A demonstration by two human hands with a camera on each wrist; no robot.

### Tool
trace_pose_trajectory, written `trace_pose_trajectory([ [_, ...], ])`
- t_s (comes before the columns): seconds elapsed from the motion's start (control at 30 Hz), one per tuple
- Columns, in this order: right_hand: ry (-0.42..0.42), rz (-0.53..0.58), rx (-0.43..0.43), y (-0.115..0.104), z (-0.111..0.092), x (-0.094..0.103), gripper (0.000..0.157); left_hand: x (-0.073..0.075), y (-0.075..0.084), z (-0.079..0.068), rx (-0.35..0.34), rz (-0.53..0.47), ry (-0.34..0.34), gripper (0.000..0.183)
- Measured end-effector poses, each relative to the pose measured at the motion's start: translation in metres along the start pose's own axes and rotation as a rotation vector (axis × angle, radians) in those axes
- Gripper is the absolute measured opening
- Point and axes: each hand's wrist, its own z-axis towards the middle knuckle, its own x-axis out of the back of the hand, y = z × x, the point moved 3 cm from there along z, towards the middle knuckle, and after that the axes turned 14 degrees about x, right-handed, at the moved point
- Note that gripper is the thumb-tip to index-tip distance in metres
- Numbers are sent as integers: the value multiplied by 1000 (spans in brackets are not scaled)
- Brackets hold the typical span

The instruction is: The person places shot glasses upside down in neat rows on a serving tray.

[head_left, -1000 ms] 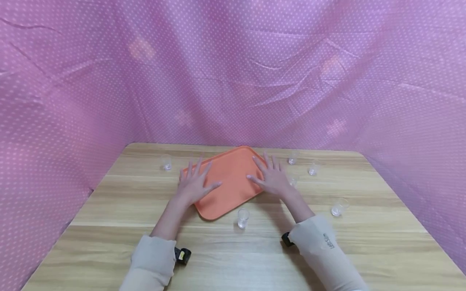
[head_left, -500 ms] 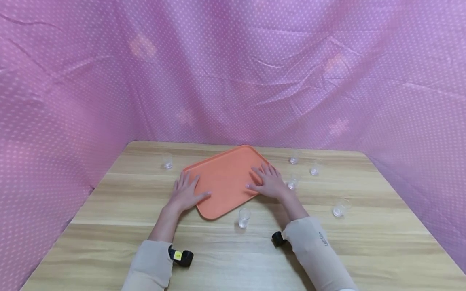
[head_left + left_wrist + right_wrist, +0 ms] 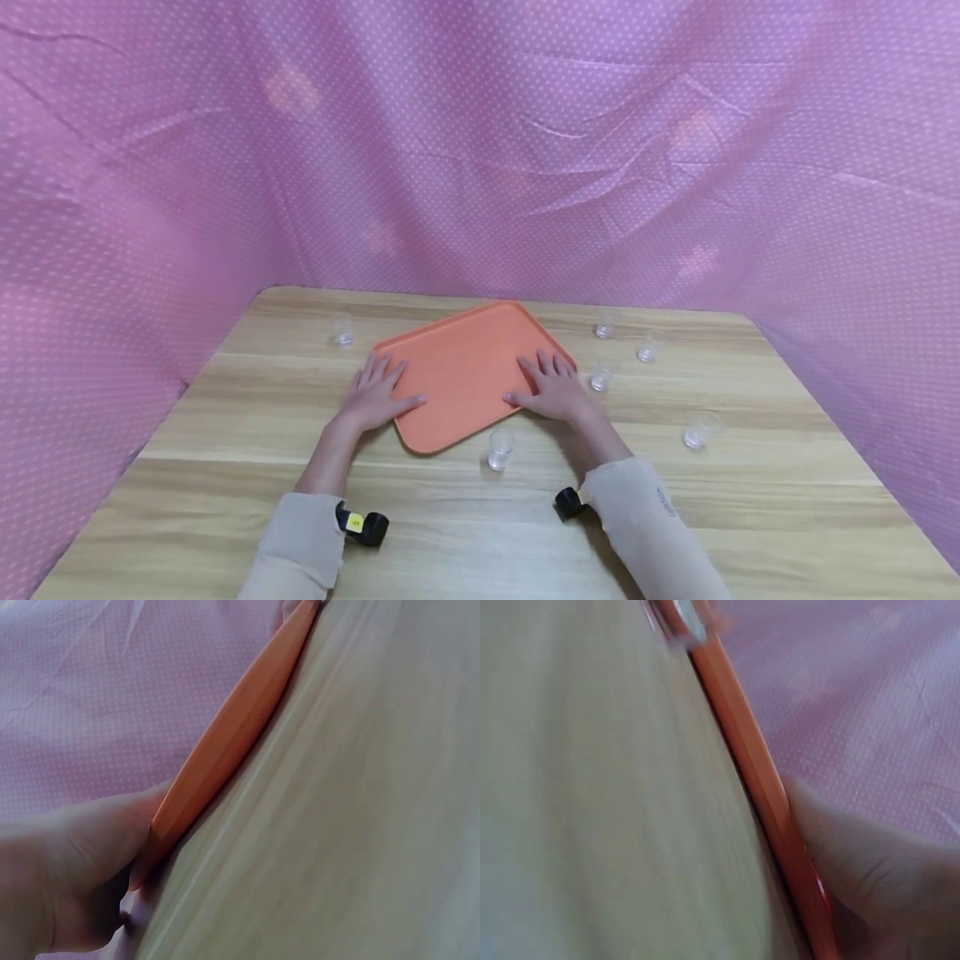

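An orange rectangular tray (image 3: 461, 375) lies at an angle on the wooden table. In the head view my left hand (image 3: 371, 402) is at its left side, thumb over the tray and fingers spread along the rim. Opposite it, my right hand (image 3: 553, 390) rests on the tray's right side, fingers spread and thumb toward the near edge. The left wrist view shows my left thumb (image 3: 97, 832) against the tray's edge (image 3: 225, 742). From the right wrist, my right thumb (image 3: 855, 855) lies at the rim (image 3: 757, 772). In front of the tray stands a small clear cup (image 3: 500, 450).
Several more clear cups stand about the tray: one at the back left (image 3: 342, 329), one close by my right hand (image 3: 601, 376), others farther right, such as the cup near the right side (image 3: 701, 430). A pink dotted curtain (image 3: 480, 150) surrounds the table.
Both hands have come back toward me and down onto the tray's left and right sides; before, they were spread over its farther part. The tray and cups look unmoved.
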Motion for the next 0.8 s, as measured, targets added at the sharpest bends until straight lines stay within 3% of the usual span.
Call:
trace_pose_trajectory([
  [0.27, -15, 21, -108, -22, -6, -3, 82, 11, -12, 7, -81, 11, -24, 85],
  [0.33, 20, 38, -103, -23, -6, -2, 80, 12, -14, 8, -87, 15, -16, 84],
  [0.47, 168, 35, -67, -13, -5, 1, 72, 12, -11, 8, -84, 34, 21, 81],
  [0.6, 261, 39, -80, 1, -4, 4, 68, 8, 1, -4, -75, 85, 63, 71],
  [0.8, 247, 121, -119, 14, -2, 3, 72, -2, 20, -28, 23, 108, 35, 74],
])
